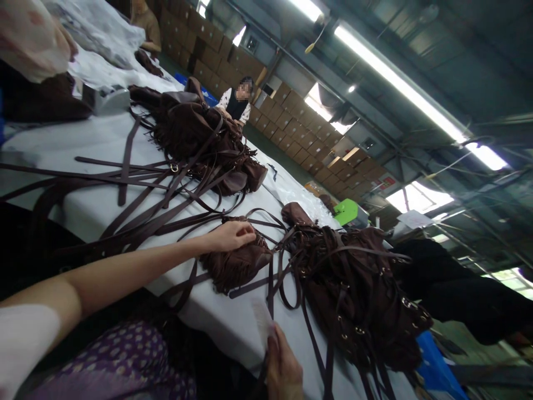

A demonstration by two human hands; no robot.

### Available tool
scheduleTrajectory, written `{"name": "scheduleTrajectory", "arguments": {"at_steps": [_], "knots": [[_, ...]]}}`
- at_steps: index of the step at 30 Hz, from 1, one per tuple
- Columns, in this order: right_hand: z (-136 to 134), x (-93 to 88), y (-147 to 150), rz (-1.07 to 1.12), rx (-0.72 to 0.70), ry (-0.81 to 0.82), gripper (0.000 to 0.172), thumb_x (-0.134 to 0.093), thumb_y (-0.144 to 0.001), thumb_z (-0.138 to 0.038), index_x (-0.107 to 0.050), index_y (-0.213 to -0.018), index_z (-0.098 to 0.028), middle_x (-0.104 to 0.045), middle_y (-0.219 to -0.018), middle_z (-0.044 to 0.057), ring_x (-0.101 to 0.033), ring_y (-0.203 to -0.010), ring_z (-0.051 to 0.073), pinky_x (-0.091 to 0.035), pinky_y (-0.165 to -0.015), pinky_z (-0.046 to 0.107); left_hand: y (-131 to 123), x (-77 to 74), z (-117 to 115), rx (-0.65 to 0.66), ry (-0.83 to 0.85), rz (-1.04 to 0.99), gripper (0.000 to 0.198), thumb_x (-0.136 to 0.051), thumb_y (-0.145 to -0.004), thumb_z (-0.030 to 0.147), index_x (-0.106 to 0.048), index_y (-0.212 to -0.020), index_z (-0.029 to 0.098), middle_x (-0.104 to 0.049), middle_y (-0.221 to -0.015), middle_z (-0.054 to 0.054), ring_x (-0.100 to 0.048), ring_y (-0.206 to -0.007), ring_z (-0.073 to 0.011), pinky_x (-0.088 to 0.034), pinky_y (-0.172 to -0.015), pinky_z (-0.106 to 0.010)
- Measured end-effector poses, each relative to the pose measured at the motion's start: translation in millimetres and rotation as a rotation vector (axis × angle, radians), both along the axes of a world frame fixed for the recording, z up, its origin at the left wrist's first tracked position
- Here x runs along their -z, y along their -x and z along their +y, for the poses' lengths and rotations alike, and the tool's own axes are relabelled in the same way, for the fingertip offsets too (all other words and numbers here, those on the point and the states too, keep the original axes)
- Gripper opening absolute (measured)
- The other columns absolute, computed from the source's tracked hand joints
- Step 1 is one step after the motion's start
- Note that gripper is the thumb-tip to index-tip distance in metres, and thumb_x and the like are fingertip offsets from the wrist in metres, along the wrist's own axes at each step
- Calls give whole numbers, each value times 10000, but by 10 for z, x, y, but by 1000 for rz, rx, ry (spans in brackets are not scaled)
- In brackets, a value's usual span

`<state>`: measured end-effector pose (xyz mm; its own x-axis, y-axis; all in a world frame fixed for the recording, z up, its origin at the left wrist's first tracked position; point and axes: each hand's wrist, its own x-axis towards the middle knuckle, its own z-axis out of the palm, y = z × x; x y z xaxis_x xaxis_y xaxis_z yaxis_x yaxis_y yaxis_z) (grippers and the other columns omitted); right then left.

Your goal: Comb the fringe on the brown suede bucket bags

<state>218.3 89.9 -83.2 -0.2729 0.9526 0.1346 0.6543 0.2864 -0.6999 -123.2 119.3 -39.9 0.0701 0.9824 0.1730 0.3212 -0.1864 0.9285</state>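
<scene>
My left hand (234,235) reaches across the table with its fingers curled at the upper edge of a small dark brown fringed bag (235,266). The bag lies on the white table covering, its long straps spread around it. Nearer to me, my right hand (283,366) pinches a thin, translucent whitish strip (262,321) between thumb and fingers. What the strip is I cannot make out. Just right of the small bag lies a large heap of brown bags (350,289) with metal rings and hanging straps.
Another pile of brown fringed bags (195,128) sits farther left, with loose straps (125,180) trailing over the table edge. Across the table is a person (237,103). Behind stand stacked cartons (291,128). A bright green object (346,211) and a blue container (437,364) are at the right.
</scene>
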Motion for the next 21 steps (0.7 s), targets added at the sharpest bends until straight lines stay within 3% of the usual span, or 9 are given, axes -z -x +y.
{"name": "scheduleTrajectory", "arguments": {"at_steps": [1, 3, 5, 7, 9, 13, 18, 21], "knots": [[124, -121, 121, -39, -106, -77, 429, -512, -893, -477, -678, -1205, -236, -724, -989, 102, -650, -897, 251, -497, -831, 328, 12, -2, 197, -27, -1, 4, 352, -579, -915, 383, -589, -1178, 149, -622, -1152, -78, -627, -970, -219, -543, -825, -402], [365, -369, 403, -173, -291, -212, 415, -442, -929, -343, -608, -1303, -270, -713, -997, 97, -634, -865, 236, -485, -814, 328, -36, 67, 520, -61, -1, 10, 352, -580, -916, 378, -580, -1184, 149, -602, -1183, -86, -615, -1006, -232, -537, -848, -432], [580, -549, 694, -355, -399, -305, 479, -389, -924, -209, -525, -1378, -281, -695, -872, 83, -605, -725, 202, -468, -716, 296, -126, 221, 729, -41, 3, 20, 320, -562, -924, 384, -611, -1133, 147, -631, -1144, -78, -623, -988, -215, -525, -859, -414], [754, -599, 933, -506, -456, -306, 573, -368, -879, -80, -503, -1391, -300, -674, -822, 69, -577, -656, 172, -428, -665, 271, -187, 437, 832, 1, 24, 30, 311, -462, -968, 375, -657, -1046, 146, -684, -1064, -63, -636, -945, -178, -510, -856, -343], [876, -518, 1080, -567, -472, -230, 625, -378, -833, -9, -550, -1350, -314, -683, -816, 71, -582, -649, 167, -405, -658, 274, -186, 676, 859, 18, 58, 41, 405, -333, -1000, 345, -688, -996, 150, -722, -1021, -54, -642, -933, -152, -488, -843, -264], [926, -199, 1079, -532, -459, -82, 481, -435, -866, -99, -606, -1305, -194, -723, -790, 123, -633, -678, 223, -448, -674, 324, -99, 1048, 827, 1, 103, 52, 490, -267, -1002, 383, -703, -1037, 162, -721, -1111, -55, -632, -1045, -161, -454, -871, -224], [530, 82, 842, -399, -542, 94, 419, -478, -861, -178, -657, -1238, -213, -761, -910, 78, -689, -761, 214, -520, -758, 312, -93, 1183, 847, 11, 97, 38, 495, -283, -1001, 413, -712, -1057, 171, -725, -1105, -54, -646, -1038, -166, -445, -889, -226], [178, 200, 719, -165, -461, 264, 391, -535, -862, -244, -658, -1233, -235, -741, -1053, 71, -683, -943, 239, -508, -881, 347, -110, 1197, 888, 18, 75, 32, 461, -313, -993, 394, -720, -1013, 178, -732, -1074, -53, -652, -1020, -172, -452, -884, -234]]}}
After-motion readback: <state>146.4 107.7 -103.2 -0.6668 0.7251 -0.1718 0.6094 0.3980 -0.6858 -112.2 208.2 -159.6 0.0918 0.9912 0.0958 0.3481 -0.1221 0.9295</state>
